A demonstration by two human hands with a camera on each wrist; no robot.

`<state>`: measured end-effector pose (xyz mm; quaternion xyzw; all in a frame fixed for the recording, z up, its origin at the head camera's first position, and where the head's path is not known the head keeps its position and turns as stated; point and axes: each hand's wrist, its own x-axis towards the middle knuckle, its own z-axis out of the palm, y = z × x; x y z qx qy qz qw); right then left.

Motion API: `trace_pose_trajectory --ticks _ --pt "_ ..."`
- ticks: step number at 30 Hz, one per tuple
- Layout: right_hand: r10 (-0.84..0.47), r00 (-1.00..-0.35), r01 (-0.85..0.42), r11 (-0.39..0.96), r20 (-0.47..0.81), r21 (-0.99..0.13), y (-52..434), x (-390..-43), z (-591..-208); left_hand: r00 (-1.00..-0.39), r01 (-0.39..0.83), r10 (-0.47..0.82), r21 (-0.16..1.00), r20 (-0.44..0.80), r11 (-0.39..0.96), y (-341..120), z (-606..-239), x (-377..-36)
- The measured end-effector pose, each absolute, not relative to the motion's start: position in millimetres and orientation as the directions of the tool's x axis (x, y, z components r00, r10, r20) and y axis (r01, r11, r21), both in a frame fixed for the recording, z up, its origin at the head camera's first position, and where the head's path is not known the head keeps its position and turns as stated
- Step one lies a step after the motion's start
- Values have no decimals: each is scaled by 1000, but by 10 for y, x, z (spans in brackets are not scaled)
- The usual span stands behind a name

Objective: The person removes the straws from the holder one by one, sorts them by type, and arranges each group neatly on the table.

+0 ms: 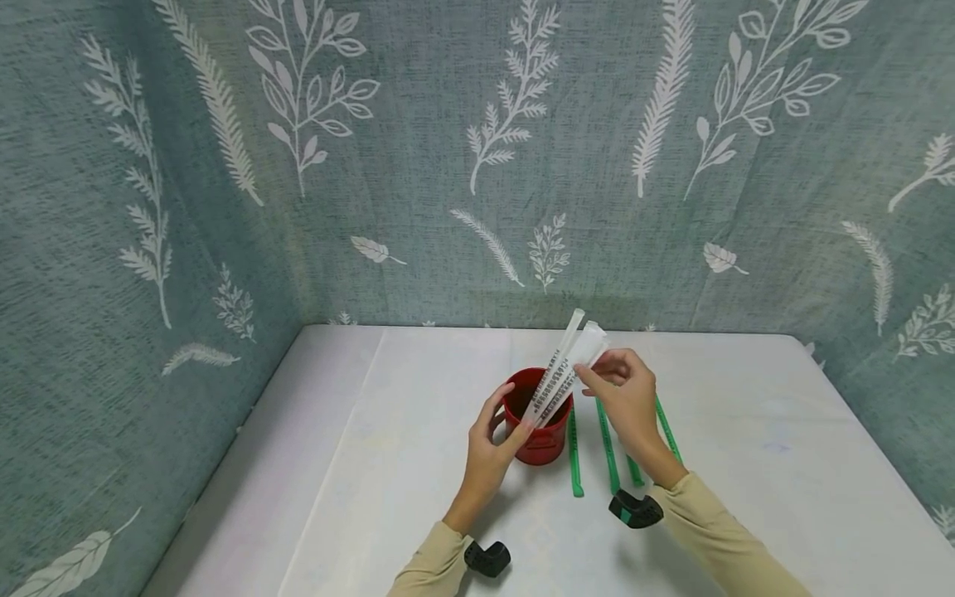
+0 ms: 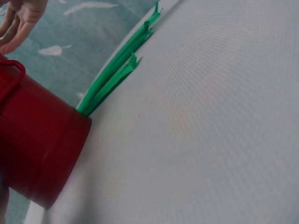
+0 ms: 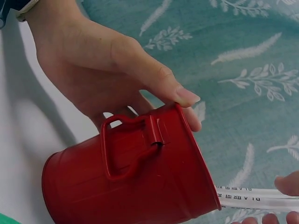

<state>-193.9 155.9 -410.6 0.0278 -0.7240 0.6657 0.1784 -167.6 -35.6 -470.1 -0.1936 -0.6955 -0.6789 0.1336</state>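
A small red bucket (image 1: 540, 446) with side handles stands upright on the table. My left hand (image 1: 488, 456) grips its left side, and the right wrist view shows the thumb on the rim with the other fingers partly hidden behind the wall. Several white paper-wrapped straws (image 1: 555, 383) with dark print lean out of the bucket toward the upper right. Near their upper ends my right hand (image 1: 630, 402) pinches them between thumb and fingers. Their lower ends are inside the bucket, out of sight.
Several green wrapped straws (image 1: 575, 456) lie on the white table (image 1: 403, 414) right of the bucket, some partly under my right forearm. A patterned grey-green curtain (image 1: 448, 166) hangs behind the table and along its sides. Black wrist devices (image 1: 487, 560) sit by both cuffs.
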Motion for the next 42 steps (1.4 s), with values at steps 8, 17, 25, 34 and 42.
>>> trace_pose_trajectory --ticks 8,17,25,34,42 --pt "232 -929 -273 102 290 -957 1528 -1977 -4093 -893 440 98 898 440 -14 -347 -4694 -1679" --pt "244 -931 -273 24 270 -962 1519 -1963 -4054 -900 426 95 905 426 -17 -363 -4676 -1682" --pt "253 -923 -300 -2 290 -954 1526 -1954 -3995 -904 416 95 909 417 -28 -378 -4671 -1687" --pt "246 -912 -334 24 329 -942 1573 -1923 -3924 -901 423 91 906 424 -34 -374 -4684 -1687" --pt "250 -899 -373 -2 361 -928 1631 -1886 -3826 -899 426 93 904 427 -35 -361 -4682 -1675"
